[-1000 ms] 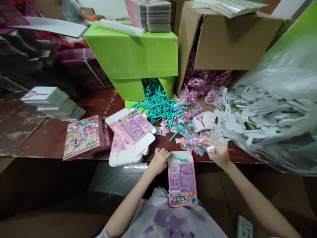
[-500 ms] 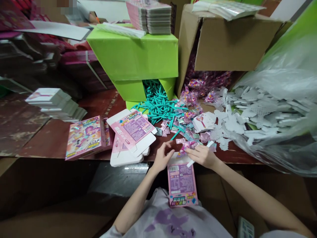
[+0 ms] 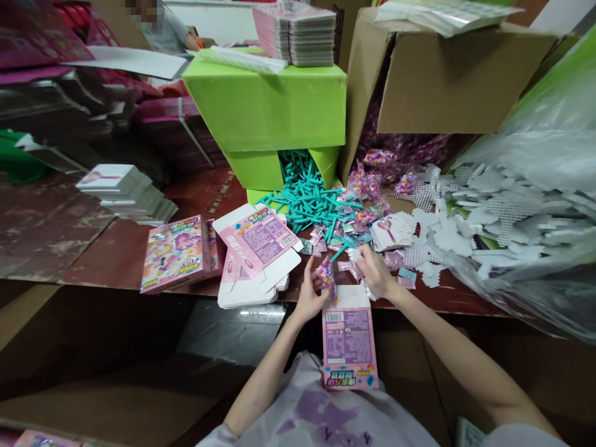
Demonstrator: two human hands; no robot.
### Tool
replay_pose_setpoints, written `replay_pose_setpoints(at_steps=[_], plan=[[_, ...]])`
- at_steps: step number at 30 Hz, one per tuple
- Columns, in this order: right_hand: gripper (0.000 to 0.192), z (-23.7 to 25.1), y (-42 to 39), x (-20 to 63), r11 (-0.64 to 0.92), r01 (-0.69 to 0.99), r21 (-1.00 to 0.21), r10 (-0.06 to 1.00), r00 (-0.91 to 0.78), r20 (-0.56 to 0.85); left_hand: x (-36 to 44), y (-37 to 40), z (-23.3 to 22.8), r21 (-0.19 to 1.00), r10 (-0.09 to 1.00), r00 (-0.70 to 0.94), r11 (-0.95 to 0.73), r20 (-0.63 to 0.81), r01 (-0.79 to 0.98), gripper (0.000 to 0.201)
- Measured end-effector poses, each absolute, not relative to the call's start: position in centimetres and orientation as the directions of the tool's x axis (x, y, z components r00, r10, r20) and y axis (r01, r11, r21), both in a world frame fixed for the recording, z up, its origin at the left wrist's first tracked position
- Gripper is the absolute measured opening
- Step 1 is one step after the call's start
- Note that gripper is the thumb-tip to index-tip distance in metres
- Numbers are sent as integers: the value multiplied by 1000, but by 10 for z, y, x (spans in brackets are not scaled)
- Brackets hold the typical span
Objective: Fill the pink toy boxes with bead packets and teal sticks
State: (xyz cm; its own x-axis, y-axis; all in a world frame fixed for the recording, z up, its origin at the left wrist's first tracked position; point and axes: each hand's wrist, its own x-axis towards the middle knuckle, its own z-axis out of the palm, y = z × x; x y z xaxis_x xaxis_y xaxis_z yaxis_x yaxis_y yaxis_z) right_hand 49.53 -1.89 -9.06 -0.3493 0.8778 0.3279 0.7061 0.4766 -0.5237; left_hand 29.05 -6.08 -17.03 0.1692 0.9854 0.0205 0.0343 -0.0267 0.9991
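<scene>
My left hand (image 3: 309,293) is closed around a small clear bag of colourful beads (image 3: 326,273), just above the raised flap of a pink box. That pink box (image 3: 350,341) stands against my shirt, its printed side facing up and its open end towards the table. In my right hand (image 3: 376,273) is a white perforated plastic piece (image 3: 356,255), partly hidden by the fingers. Teal pens (image 3: 311,202) lie heaped beyond the hands, with small pink and blue sachets (image 3: 345,266) scattered in front. A stack of folded white leaflets (image 3: 393,231) rests beside them.
Flat pink cartons (image 3: 261,248) lie left of my hands, beside finished-looking picture boxes (image 3: 174,251). A green bin (image 3: 274,112) and a brown carton (image 3: 460,81) stand behind. At right, a clear bag (image 3: 526,248) spills white plastic pieces. Another person (image 3: 170,28) is at the far left.
The bead bag has passed from near my right hand into my left. My right hand now grips a white perforated piece instead of the white strip seen before. The view has shifted slightly left.
</scene>
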Motion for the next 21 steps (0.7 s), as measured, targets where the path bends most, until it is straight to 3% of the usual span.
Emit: replay_pose_setpoints(at_steps=[4, 7, 11, 14, 16, 18, 20, 21], plan=[[10, -92, -28, 493, 684, 677, -272, 721, -685, 105, 282, -80, -173, 885, 983, 155, -159, 100, 438, 63], [6, -100, -41, 488, 807, 573, -143, 584, -810, 54, 276, -96, -178, 828, 988, 125, -147, 94, 541, 58], [17, -108, -54, 471, 876, 476, -73, 479, -878, 20, 272, -107, -181, 773, 988, 112, -155, 109, 616, 48], [15, -106, -53, 466, 922, 368, -122, 376, -924, 60, 271, -105, -180, 732, 975, 210, -197, 76, 652, 38], [19, -106, -49, 474, 887, 425, -177, 452, -878, 156, 271, -101, -181, 719, 973, 221, -195, 60, 667, 30], [28, -113, -44, 489, 731, 640, -238, 682, -693, 232, 272, -98, -182, 711, 981, 188, -167, 50, 683, 27], [44, -127, -41, 504, 499, 803, -326, 867, -457, 199, 275, -96, -181, 703, 982, 182, -163, 49, 692, 31], [49, -136, -40, 511, 422, 826, -374, 906, -397, 147, 277, -96, -180, 696, 979, 196, -176, 51, 696, 31]])
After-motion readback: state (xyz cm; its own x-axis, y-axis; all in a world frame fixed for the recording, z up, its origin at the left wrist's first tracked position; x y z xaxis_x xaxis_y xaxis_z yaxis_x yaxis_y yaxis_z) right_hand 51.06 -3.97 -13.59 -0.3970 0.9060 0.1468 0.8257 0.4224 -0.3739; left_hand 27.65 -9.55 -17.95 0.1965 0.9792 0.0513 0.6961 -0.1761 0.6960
